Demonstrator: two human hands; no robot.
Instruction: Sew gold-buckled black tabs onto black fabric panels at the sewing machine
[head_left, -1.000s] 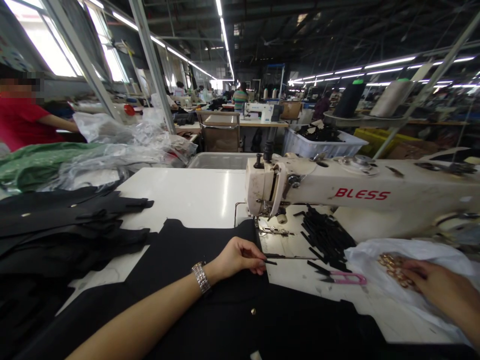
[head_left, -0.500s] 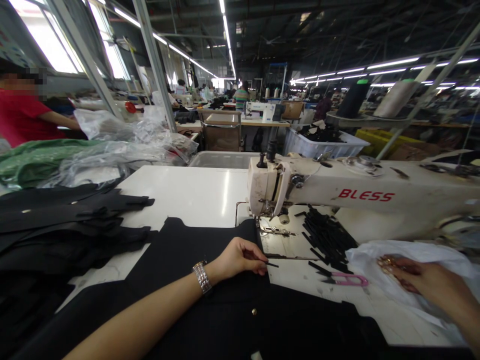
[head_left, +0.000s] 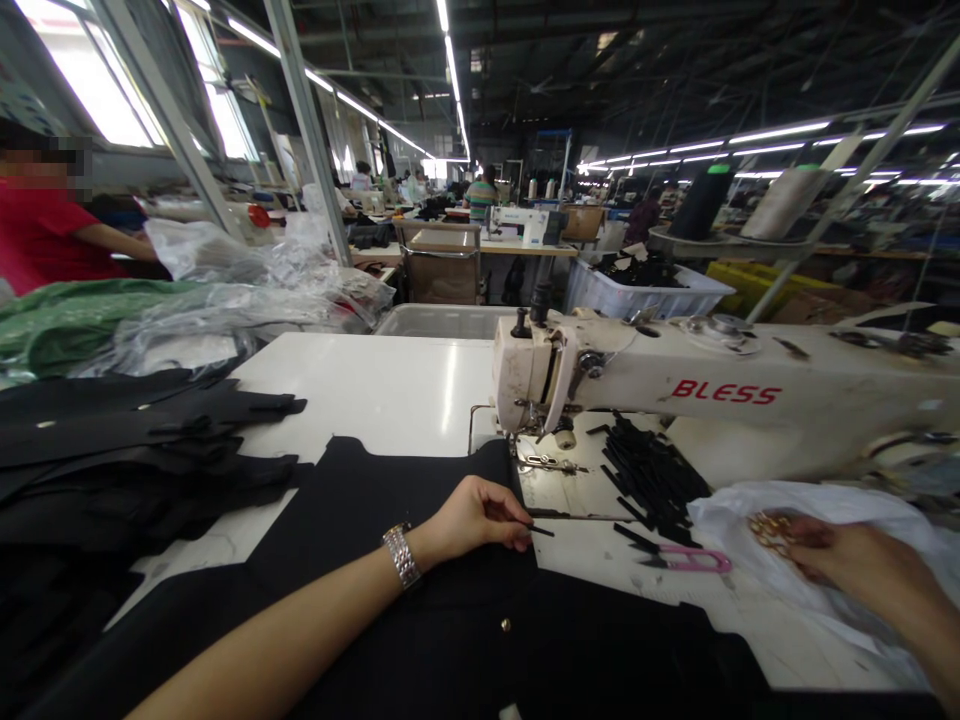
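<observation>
My left hand (head_left: 484, 515), a metal watch on its wrist, pinches a thin black strip (head_left: 543, 531) above the large black fabric piece (head_left: 390, 500). A round gold stud (head_left: 505, 625) shows on that fabric. At the right, my right hand (head_left: 844, 560) has its fingers closed at gold metal pieces (head_left: 769, 530) in a white plastic bag (head_left: 720, 505); what exactly the fingertips grip is too small to tell. Between the hands lie pink thread snips (head_left: 701, 558) and a pile of black strips (head_left: 649, 475).
A sewing machine (head_left: 697, 370) stands beyond my hands. Stacked black pieces (head_left: 150, 450) lie at the left, with plastic-wrapped bundles (head_left: 262, 290) behind. A person in red (head_left: 52, 235) is at the far left. A white crate (head_left: 645, 290) stands behind the machine.
My right hand has shifted slightly, and more of the gold pieces show beside its fingertips. My left hand keeps its pinch on the strip.
</observation>
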